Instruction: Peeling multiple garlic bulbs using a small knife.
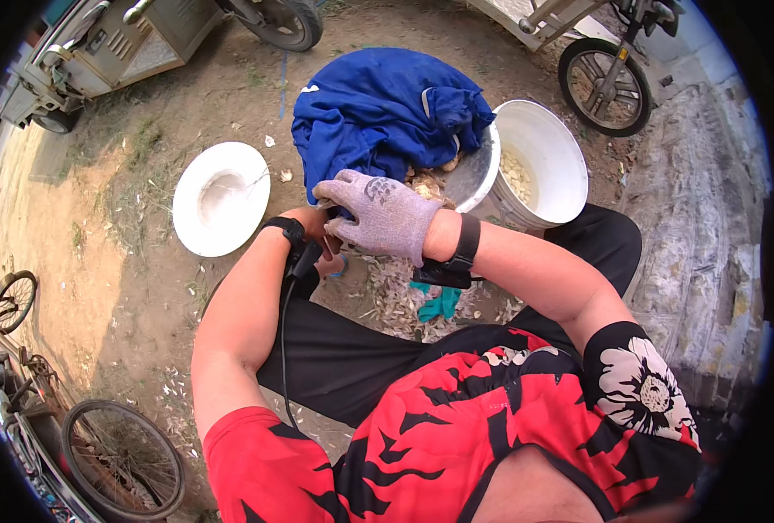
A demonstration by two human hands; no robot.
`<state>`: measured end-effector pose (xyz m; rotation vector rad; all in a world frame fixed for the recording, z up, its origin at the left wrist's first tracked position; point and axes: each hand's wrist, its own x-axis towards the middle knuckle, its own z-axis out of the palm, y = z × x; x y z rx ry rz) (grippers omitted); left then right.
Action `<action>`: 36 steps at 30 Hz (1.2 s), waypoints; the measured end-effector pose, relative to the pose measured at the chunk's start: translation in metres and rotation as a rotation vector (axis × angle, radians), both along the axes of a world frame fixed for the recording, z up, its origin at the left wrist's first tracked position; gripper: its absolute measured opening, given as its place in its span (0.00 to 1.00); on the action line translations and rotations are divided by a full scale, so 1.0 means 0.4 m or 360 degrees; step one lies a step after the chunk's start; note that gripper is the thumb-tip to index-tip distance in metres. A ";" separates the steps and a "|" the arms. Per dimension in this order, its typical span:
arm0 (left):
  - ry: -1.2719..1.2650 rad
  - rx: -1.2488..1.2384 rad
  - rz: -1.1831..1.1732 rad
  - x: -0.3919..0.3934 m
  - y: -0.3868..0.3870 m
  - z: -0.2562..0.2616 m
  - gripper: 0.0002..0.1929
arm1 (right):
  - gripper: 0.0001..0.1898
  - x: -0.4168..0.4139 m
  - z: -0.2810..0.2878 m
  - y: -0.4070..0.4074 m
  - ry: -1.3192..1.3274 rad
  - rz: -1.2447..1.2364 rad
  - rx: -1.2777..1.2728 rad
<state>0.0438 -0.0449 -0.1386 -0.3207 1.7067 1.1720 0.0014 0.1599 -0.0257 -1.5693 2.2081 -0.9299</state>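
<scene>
My right hand [387, 212], in a grey-purple knit glove with a dark print, reaches across over my bare left hand [315, 225]. The two meet at the near edge of a blue cloth [387, 111]. The glove hides most of my left fingers, and what lies between the fingers of either hand cannot be made out. Bunched cloth covers much of a pale-rimmed basin [481, 180]. Brownish garlic bulbs [429, 186] show in its uncovered part. Right of it stands a white plastic bucket [566, 170] with peeled garlic cloves [516, 175] at the bottom.
A white wide-brimmed hat [222, 199] lies on the dirt at left. Below my hands are papery garlic skins [387, 287] and a teal glove [440, 304]. Cargo tricycles [145, 49] stand at the back, a bicycle [122, 457] at lower left. A cable [283, 353] hangs along my left arm.
</scene>
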 end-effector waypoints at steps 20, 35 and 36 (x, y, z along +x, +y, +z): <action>0.2207 -0.1481 -0.0138 -0.079 0.075 0.293 0.08 | 0.16 0.018 -0.040 0.079 -0.0456 -0.0164 -0.0341; 0.1923 -0.1126 -0.0072 -0.218 0.024 0.322 0.21 | 0.18 -0.043 0.039 0.328 -0.1395 -0.0261 -0.0126; 0.1955 -0.0747 0.0141 -0.226 0.020 0.334 0.22 | 0.19 -0.057 0.034 0.344 -0.1461 -0.0256 -0.0110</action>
